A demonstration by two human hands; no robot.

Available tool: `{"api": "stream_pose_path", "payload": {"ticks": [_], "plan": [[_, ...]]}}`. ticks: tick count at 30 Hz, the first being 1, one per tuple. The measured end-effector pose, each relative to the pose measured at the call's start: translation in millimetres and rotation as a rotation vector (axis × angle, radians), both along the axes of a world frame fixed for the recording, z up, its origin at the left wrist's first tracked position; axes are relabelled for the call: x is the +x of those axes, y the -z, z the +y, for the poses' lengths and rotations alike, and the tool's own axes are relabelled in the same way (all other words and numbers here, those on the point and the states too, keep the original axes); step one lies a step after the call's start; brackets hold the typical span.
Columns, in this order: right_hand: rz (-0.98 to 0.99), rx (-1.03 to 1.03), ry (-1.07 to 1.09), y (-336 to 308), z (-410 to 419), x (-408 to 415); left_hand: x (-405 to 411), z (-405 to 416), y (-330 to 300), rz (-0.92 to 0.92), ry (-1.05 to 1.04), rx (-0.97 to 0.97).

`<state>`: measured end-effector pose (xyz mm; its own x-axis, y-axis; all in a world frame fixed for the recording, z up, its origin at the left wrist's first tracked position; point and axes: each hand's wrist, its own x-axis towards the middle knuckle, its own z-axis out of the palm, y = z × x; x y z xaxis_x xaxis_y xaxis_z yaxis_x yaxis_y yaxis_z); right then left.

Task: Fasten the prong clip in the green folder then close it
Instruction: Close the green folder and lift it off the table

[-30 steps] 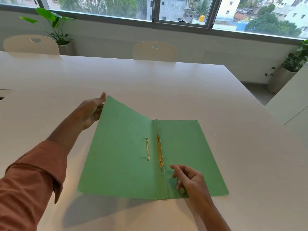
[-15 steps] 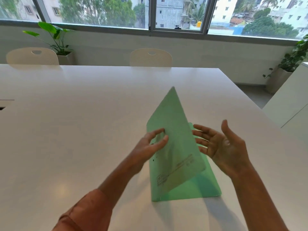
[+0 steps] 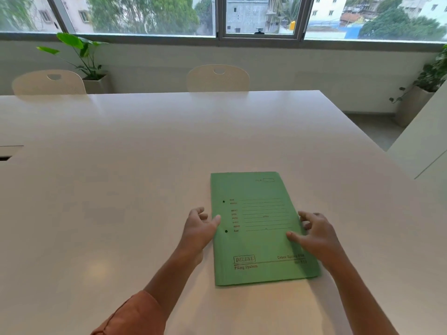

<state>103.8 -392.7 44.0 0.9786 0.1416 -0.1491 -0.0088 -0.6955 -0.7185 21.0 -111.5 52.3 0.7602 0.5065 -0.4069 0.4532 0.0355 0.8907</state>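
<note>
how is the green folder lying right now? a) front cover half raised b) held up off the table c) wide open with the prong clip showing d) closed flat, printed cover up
d: the green folder lies closed and flat on the white table, its printed front cover facing up, with the left hand and right hand at its side edges.

You are looking at a closed green folder (image 3: 261,228), so its cover is hiding the prong clip. The small form lettering is blurring past reading. The bottom edge is cutting off your rust sleeve (image 3: 130,315).
</note>
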Motion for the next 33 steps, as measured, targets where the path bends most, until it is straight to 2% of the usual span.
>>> {"api": "stream_pose_path", "payload": {"ticks": [4,9,14,18,20,23,28,33], "plan": [[-0.071,-0.134,-0.013,16,4,-1,7,-4,-3,0.011,-0.02,-0.13],[-0.091,-0.121,0.006,19,7,-4,9,-11,-8,0.025,0.038,-0.214],[-0.094,-0.078,0.038,21,5,-9,-1,-19,3,-0.077,0.106,-0.154],[-0.116,-0.035,0.054,23,7,-10,-8,-19,10,-0.184,0.133,-0.246],[-0.099,0.06,0.095,18,12,-11,-10,-14,8,-0.238,0.102,-0.314],[-0.007,0.322,0.143,7,26,-8,-9,6,-1,-0.294,0.067,-0.383],[0.207,0.73,0.03,-27,82,-2,-1,69,-26,-0.358,-0.003,-0.379],[0.19,0.74,-0.067,-40,164,13,8,146,-42,-0.386,-0.106,-0.304]]}}
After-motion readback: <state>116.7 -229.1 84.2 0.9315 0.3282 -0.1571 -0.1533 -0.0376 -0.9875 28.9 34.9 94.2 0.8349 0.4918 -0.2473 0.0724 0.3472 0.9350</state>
